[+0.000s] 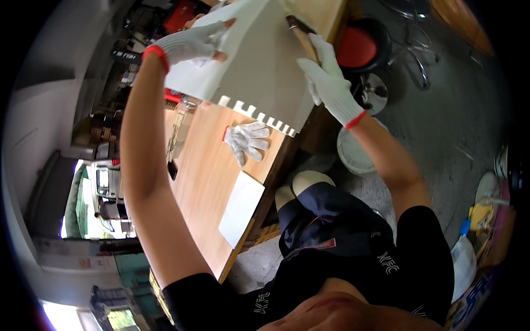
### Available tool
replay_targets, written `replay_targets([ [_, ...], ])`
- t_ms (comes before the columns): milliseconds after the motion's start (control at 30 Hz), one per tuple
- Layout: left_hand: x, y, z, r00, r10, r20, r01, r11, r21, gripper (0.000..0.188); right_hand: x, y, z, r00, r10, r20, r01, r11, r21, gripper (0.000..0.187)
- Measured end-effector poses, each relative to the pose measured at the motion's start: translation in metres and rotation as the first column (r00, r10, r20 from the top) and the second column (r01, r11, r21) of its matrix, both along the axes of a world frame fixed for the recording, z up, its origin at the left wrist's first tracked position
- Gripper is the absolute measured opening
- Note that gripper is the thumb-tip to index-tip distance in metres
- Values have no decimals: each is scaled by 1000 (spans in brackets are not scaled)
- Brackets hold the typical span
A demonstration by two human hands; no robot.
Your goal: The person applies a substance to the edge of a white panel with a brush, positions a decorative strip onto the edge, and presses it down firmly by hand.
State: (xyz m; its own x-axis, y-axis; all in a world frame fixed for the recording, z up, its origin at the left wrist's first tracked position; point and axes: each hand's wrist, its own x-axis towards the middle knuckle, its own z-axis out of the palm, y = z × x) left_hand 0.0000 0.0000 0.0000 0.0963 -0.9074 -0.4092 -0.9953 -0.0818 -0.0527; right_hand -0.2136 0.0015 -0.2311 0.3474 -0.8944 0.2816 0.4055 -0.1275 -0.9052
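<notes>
A large white panel [259,66] with a row of square notches along its near edge lies on the wooden workbench [201,149]. Over its left part is my left hand [193,43] in a white glove with a red cuff, its thumb and one fingertip bare. The fingers are spread, and something whitish beneath them is too unclear to name. At the panel's right side, my right hand [330,77], gloved too, is closed around the wooden handle of a brush [303,37] with a dark head. The brush head is close to the panel's surface; whether it touches, I cannot tell.
A spare white glove [248,140] lies by the notched edge, with a white sheet [242,209] nearer me. Right of the bench stand a red-topped stool [356,47], a white bucket [353,149] and a wheeled chair base [419,58]. Assorted tools and parts crowd the far left.
</notes>
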Motion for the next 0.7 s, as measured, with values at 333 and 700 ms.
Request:
replay_targets([
  [333,0,6,-2,996,4,-84,-4,1000,-5,85,-32,156,-34,853,336,-400,-522,523,-674,63],
  [700,4,3,4,968,16,-251,-4,999,46,95,-86,-203,41,665,-651,-365,-325,188,-927,45],
])
